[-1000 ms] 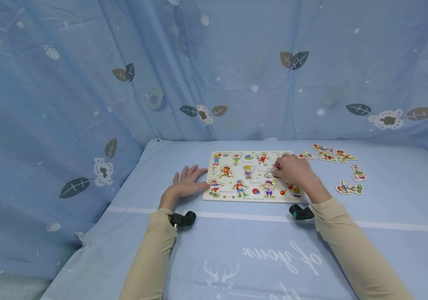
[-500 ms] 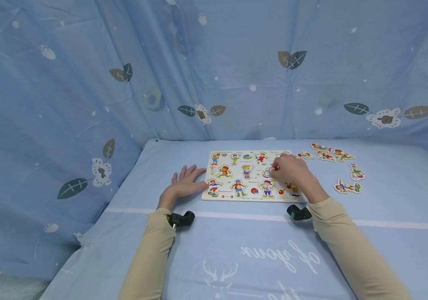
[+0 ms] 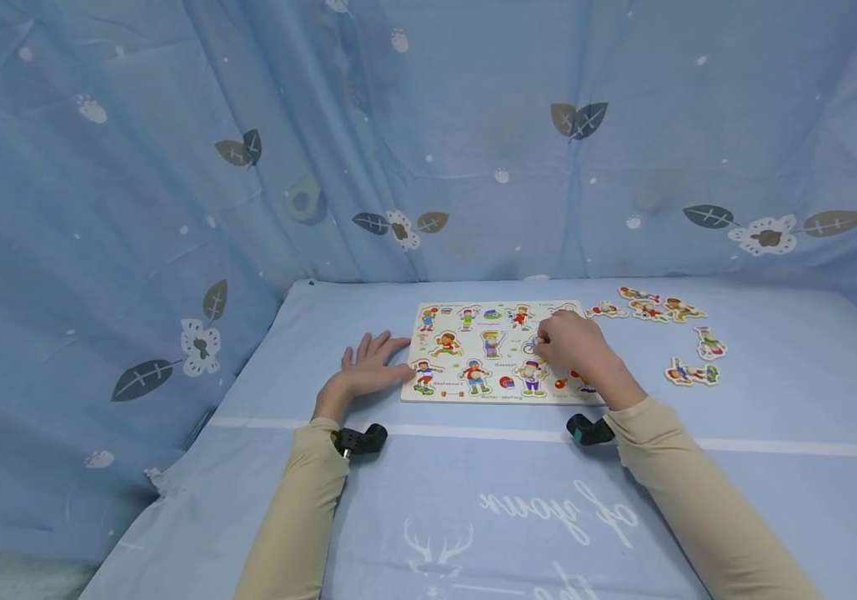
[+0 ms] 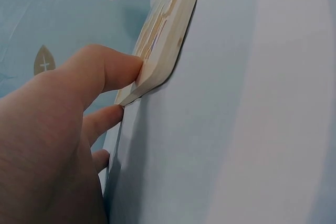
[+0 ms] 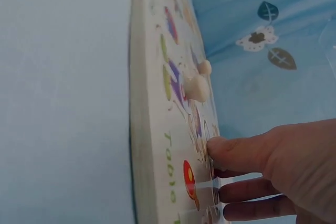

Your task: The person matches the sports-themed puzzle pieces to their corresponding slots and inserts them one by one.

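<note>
A wooden knob puzzle board (image 3: pixel 436 395) with printed sports figures lies flat on the table. My left hand (image 3: pixel 370 369) is at its left side with the fingers spread. In the left wrist view the thumb (image 4: pixel 123 71) rests on the board's corner, and a fingertip touches its edge. My right hand (image 3: pixel 578 343) is over the board's right part, pinching a puzzle piece by the bicycle picture (image 3: pixel 529 344). The hand mostly hides the piece. Seated pieces with pale knobs, such as the baseball figure (image 3: pixel 531 377), show nearby; one knob (image 5: pixel 197 87) stands out in the right wrist view.
Several loose figure pieces lie right of the board, among them a clustered piece (image 3: pixel 650 311), a green-clad one (image 3: pixel 710 342) and one on its side (image 3: pixel 691 372). A blue cloth covers the table (image 3: pixel 428 483); a patterned curtain (image 3: pixel 473 167) hangs behind.
The right hand has shifted slightly left over the board, showing more of the loose piece at the upper right. The left hand stays at the board's side. The head view has drifted a little.
</note>
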A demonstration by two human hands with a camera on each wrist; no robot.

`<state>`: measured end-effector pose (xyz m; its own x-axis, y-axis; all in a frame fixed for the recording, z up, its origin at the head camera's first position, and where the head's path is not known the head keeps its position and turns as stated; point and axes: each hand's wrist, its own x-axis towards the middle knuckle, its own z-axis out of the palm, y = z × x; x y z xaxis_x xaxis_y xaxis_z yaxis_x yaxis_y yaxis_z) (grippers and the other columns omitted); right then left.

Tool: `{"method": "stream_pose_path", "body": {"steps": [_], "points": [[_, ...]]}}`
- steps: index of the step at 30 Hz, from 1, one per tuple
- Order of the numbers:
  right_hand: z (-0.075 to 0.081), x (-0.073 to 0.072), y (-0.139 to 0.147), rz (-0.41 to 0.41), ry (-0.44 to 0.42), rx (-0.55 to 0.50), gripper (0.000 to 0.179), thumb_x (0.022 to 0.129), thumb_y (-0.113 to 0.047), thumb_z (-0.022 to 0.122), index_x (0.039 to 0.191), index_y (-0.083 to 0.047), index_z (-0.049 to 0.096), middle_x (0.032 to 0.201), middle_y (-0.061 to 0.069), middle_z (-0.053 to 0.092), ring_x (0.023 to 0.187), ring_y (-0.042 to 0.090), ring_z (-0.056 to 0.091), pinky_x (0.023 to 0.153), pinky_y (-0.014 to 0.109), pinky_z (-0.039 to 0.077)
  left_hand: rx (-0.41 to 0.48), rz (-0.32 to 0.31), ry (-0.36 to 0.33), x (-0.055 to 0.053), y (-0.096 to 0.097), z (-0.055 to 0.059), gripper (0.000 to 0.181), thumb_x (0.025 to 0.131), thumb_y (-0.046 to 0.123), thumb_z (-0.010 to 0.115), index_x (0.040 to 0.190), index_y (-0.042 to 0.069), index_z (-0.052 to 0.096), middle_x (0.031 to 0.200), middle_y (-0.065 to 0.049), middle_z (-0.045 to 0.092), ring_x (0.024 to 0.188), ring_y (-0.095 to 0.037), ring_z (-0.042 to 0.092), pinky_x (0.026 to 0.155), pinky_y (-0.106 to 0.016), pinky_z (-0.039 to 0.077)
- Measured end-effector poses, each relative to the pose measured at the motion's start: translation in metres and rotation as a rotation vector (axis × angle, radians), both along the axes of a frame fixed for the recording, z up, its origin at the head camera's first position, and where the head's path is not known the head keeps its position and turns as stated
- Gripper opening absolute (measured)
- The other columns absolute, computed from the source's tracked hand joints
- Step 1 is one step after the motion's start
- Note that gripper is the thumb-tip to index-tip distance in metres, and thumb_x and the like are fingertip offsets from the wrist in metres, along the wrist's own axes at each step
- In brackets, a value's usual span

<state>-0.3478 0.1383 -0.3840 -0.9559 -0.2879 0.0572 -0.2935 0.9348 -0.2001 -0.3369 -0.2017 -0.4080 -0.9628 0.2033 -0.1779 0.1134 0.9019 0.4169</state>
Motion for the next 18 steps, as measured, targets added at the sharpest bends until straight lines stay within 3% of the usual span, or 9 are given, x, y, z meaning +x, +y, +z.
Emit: {"method": "stream_pose_path", "body": {"steps": [8, 18], "points": [[0.0026, 0.0009, 0.0003, -0.029, -0.012, -0.002, 0.017, 0.093, -0.024, 0.068, 0.092, -0.007, 0.07, 0.09, 0.008, 0.062, 0.08, 0.023, 0.053, 0.064, 0.035, 0.044, 0.004, 0.0, 0.003, -0.0011, 0.0006, 0.0009, 0.074, 0.088, 0.053, 0.054, 0.154, 0.027, 0.034, 0.167, -0.011, 0.009, 0.152, -0.038, -0.009, 0.116, -0.064, -0.008], [0.0011, 0.0016, 0.0012, 0.001, -0.036, -0.008, 0.02, 0.093, -0.024, 0.066, 0.099, -0.006, 0.072, 0.094, 0.008, 0.061, 0.081, 0.022, 0.053, 0.065, 0.036, 0.045, 0.019, -0.002, 0.0, 0.0017, -0.0013, 0.0007, 0.073, 0.087, 0.051, 0.055, 0.154, 0.026, 0.036, 0.166, -0.012, 0.01, 0.151, -0.039, -0.009, 0.116, -0.065, -0.008]]}}
